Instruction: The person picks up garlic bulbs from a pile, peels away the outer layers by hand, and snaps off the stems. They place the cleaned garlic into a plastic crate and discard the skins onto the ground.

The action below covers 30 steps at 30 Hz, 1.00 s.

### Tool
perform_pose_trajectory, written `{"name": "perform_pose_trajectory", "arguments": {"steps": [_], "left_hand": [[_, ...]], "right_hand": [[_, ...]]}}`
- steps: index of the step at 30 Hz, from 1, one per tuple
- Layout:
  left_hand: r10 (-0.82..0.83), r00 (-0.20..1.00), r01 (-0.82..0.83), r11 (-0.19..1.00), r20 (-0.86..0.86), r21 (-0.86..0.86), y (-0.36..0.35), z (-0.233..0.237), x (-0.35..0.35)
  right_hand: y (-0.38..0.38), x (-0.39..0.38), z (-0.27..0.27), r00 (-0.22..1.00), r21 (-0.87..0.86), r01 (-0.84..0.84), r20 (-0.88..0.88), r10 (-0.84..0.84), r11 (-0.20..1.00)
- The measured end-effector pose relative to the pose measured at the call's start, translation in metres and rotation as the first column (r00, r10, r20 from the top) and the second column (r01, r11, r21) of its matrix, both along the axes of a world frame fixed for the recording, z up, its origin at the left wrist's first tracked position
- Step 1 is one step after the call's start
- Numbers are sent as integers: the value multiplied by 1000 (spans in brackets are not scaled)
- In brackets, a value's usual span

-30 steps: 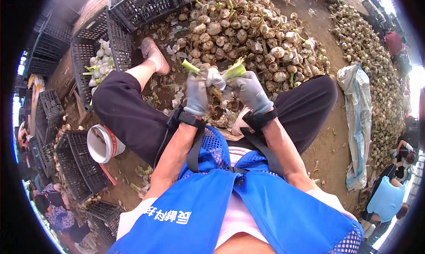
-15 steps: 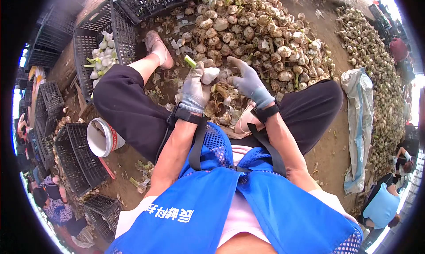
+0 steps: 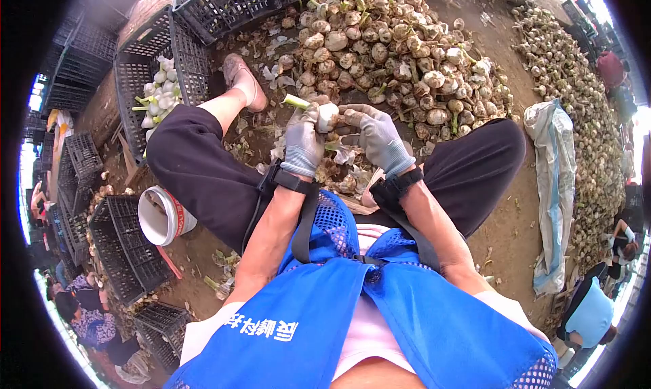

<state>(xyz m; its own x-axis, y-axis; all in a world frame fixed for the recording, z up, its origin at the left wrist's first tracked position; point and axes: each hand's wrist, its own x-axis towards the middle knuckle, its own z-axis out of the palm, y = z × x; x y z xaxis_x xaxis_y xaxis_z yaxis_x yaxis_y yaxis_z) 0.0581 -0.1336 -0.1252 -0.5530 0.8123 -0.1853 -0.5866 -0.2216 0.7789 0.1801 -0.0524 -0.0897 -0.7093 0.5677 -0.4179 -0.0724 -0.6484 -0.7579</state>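
Observation:
In a grey-white glove, my left hand (image 3: 304, 137) is closed around a garlic bulb (image 3: 328, 118). The bulb is mostly white, and its cut green stem (image 3: 294, 102) sticks out to the left past my thumb. My right hand (image 3: 381, 137), gloved the same way with soiled fingertips, pinches at the right end of that bulb. Any peel between its fingers is too small to make out. Both hands are above the ground between my bent legs, with loose garlic skins (image 3: 344, 155) beneath them. Just beyond lies a heap of dirty, unpeeled garlic (image 3: 407, 56).
A black crate (image 3: 139, 56) with cleaned white garlic (image 3: 161, 94) stands at the left. A white bucket (image 3: 157, 216) and another black crate (image 3: 127, 246) sit by my left knee. To the right lie a plastic sack (image 3: 550, 185) and a long garlic pile (image 3: 576, 118). Other people work at both edges.
My right hand has moved left, from apart with its fingers spread to touching the bulb. The bulb has turned in my left hand, its stem now pointing more to the left.

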Motion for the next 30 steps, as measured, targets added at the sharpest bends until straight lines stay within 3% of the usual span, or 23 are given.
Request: {"name": "perform_pose_trajectory", "arguments": {"steps": [5,7,9,12,15,16,18,21,25,27,30], "left_hand": [[76,996,-72,995,43,-73,1,2,2],[112,992,-109,993,52,-54,3,-1,5],[154,986,-152,988,62,-34,4,-5,2],[73,903,-44,996,422,-78,2,-5,-3],[161,905,-148,987,394,-64,7,-12,-2],[164,904,-153,986,396,-61,8,-16,-3],[224,946,-216,975,234,-60,10,-26,-5],[291,938,-279,956,190,-85,12,-16,1],[282,937,-258,957,205,-135,8,1,5],[280,954,-252,942,110,-220,8,-7,6],[263,941,-217,952,213,-216,4,-3,7]], "right_hand": [[-6,-6,5,990,111,-44,135,29,993],[-7,-10,2,977,319,-40,210,-29,947],[-6,-8,7,983,261,-50,182,2,964],[-3,-7,-5,993,183,-35,116,14,982],[-1,-4,-2,996,126,-21,86,10,992],[-1,-5,0,990,185,-25,141,-1,982],[-6,-8,0,974,259,-27,225,-33,965],[-14,-14,2,978,292,-6,203,-56,957],[-7,-15,2,953,313,-101,303,1,945],[-6,-13,6,958,282,-120,283,37,952],[0,-7,-1,966,245,-155,240,95,957]]}}
